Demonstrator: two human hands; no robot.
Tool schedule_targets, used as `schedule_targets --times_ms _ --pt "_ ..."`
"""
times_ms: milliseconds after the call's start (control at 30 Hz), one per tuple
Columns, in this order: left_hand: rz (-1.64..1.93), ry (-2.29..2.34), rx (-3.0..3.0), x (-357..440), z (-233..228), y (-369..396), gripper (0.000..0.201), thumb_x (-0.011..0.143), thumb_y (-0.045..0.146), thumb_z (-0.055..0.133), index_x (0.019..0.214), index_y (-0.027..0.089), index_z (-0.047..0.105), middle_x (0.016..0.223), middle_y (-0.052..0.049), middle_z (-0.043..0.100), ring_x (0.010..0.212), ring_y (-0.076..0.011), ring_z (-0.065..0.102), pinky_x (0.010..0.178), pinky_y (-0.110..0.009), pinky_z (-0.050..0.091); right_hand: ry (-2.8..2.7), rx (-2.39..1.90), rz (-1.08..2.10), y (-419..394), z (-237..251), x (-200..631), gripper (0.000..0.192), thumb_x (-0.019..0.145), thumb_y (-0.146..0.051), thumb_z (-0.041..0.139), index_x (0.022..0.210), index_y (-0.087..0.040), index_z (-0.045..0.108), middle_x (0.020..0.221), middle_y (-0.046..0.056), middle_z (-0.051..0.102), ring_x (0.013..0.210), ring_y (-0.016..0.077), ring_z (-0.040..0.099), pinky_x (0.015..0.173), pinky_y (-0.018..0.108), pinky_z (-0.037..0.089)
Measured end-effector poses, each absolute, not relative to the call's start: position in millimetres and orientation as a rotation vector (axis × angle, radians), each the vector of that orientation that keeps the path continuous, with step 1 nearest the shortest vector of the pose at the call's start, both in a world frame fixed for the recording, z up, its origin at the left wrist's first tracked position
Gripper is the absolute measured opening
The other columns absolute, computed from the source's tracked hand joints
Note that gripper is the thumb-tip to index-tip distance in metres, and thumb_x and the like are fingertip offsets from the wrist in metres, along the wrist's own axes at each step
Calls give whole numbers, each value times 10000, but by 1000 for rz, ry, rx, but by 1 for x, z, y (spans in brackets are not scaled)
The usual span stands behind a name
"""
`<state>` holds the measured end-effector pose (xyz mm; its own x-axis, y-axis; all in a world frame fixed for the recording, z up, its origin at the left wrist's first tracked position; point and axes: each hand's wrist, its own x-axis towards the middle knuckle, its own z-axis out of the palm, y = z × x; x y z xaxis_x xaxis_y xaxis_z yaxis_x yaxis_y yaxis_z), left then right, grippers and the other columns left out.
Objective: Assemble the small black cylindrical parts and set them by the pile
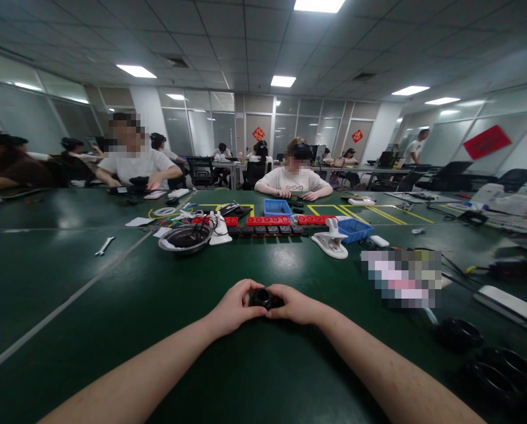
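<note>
Both of my hands close round a small black ring-shaped part (262,298) with a round hole facing me, just over the green table (192,365). My left hand (235,306) grips its left side, with the thumb along the near lower edge. On the other side, my right hand (295,304) holds it between thumb and fingers. Fingers cover both sides of the part, and I cannot tell whether it touches the table. At the lower right lie several larger black rings (460,334), apart from my hands.
Beyond my hands stand a metal bowl (186,248) with black cable, white clamp bases (331,238), a row of red socket blocks (268,221) and blue bins (355,231). A wrench (105,246) lies left. A white power strip (510,306) is right. Co-workers sit across the table.
</note>
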<state>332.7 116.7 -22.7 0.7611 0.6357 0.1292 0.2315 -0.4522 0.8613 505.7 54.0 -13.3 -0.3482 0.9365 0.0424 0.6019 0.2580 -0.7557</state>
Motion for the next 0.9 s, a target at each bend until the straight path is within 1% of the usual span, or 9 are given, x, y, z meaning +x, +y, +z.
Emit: schedule_targets --times_ms 133,267,367,500,600,667,733,833,900 --pt "556 665 2040 334 -19 113 381 615 281 642 946 152 504 637 55 403 504 -73 365 462 -178 293 -2034 -1435 879 54 -14 507 263 650 -226 613 887 -152 525 773 -12 523 681 117 477 583 212 369" --pt "595 778 2095 336 -16 105 384 585 303 661 912 161 519 686 36 443 528 -90 401 474 -193 306 -1980 -1580 794 55 -17 505 344 566 -317 674 809 -150 496 718 -22 506 638 110 457 520 196 337" --pt "711 891 2147 339 -17 100 361 593 322 654 893 172 521 790 1 491 653 -143 475 561 -235 358 -1955 -1748 609 56 -20 496 390 522 -381 684 764 -156 477 687 -18 502 601 112 450 483 197 304" --pt "822 986 2163 341 -21 98 325 607 342 643 859 174 525 870 -28 515 820 -204 493 694 -301 380 -1895 -2034 209 53 -22 480 333 597 -434 607 745 -155 501 697 35 537 622 157 489 527 248 317" --pt "830 945 2155 340 -22 102 323 614 321 640 875 172 522 861 -25 511 780 -187 495 672 -291 388 -1910 -2028 81 49 -19 476 346 621 -461 581 764 -151 523 758 65 557 704 197 510 606 290 343" --pt "744 854 2129 338 -21 106 329 624 302 630 902 168 515 815 -8 498 643 -138 477 569 -246 381 -1964 -1875 144 47 -18 480 428 581 -466 621 860 -156 527 837 63 554 770 209 504 654 301 354" --pt "624 747 2082 335 -19 109 337 635 285 621 927 161 507 752 15 475 530 -90 415 479 -203 337 -2013 -1692 330 47 -17 487 478 560 -422 658 942 -171 516 878 43 546 797 195 498 669 288 363" --pt "527 643 2030 332 -16 110 347 638 267 623 943 157 500 709 34 449 505 -68 374 450 -175 301 -1993 -1549 687 49 -19 497 395 576 -339 671 901 -166 528 813 7 547 730 151 497 608 239 370" --pt "510 624 2023 331 -14 110 352 629 261 632 939 159 500 722 32 453 524 -70 380 463 -174 303 -1931 -1549 808 51 -20 500 391 551 -338 689 854 -153 524 774 -6 541 688 135 487 567 219 362"
